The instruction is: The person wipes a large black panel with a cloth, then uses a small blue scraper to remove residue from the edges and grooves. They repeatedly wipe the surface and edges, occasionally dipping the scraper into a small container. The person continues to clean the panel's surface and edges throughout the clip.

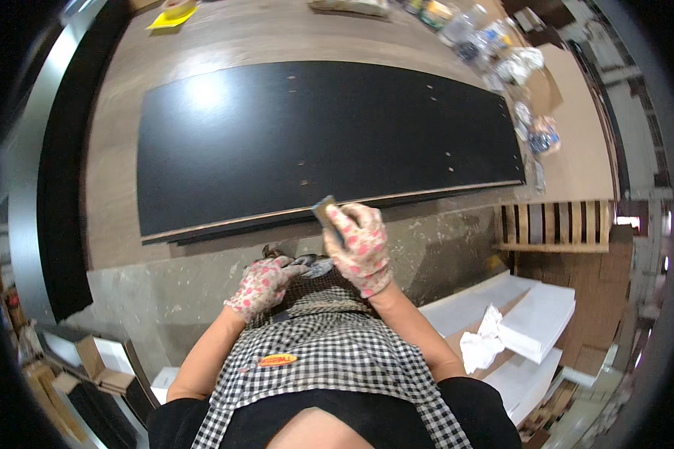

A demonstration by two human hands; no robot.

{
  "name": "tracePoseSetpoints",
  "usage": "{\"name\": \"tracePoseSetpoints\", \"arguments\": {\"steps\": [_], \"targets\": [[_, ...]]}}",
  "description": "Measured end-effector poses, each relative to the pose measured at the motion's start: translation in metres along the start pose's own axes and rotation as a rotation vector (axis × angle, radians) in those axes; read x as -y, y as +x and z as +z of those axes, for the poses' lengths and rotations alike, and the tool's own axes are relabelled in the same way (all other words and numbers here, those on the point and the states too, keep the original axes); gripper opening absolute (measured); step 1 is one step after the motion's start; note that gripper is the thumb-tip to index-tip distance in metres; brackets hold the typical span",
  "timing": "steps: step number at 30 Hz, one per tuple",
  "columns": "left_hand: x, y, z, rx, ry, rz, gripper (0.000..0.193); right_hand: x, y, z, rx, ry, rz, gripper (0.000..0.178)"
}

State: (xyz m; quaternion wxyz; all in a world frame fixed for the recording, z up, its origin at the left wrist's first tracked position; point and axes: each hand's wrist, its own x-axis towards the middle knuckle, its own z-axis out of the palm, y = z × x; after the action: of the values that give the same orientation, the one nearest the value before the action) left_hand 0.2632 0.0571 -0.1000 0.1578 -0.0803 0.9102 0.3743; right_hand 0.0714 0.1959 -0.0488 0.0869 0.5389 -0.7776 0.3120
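My right hand (358, 247), in a white glove with pink dots, grips a small flat tan and blue-grey block (326, 213). The block is held tilted at the near edge of a black panel (329, 135). In a matching glove, my left hand (263, 283) is at my waist, in front of the checked apron (307, 337). Its fingers are curled by a crumpled grey and dark bundle (318, 267); what they hold is unclear. The black panel lies flat with small slots in its face and a bare tan near edge. Another dark panel shows beneath it.
The panel rests on a brown worktable (112, 187). Plastic bottles (464, 22) and crumpled wrappers line its far right. A yellow sheet with a tape roll (177, 9) lies far left. A wooden pallet (554, 226) and white boards (535, 322) are at right, dark boards (101, 396) at lower left.
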Motion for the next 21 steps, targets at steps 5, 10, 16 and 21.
{"name": "tracePoseSetpoints", "arguments": {"steps": [5,10,16,21], "targets": [[-0.005,0.02,0.011,0.02,0.015,0.054,0.051,-0.116,-0.033,-0.09,-0.187,-0.383,0.22,0.044],[-0.027,0.057,0.019,0.007,0.046,0.115,0.05,-0.143,-0.035,-0.114,-0.174,-0.372,0.306,0.039],[-0.106,0.136,0.028,0.104,0.127,0.072,0.048,-0.235,-0.076,-0.153,-0.176,-0.31,0.348,0.041],[-0.174,0.196,0.042,0.118,0.16,0.151,0.049,-0.385,-0.1,-0.256,-0.183,-0.4,0.564,0.036]]}}
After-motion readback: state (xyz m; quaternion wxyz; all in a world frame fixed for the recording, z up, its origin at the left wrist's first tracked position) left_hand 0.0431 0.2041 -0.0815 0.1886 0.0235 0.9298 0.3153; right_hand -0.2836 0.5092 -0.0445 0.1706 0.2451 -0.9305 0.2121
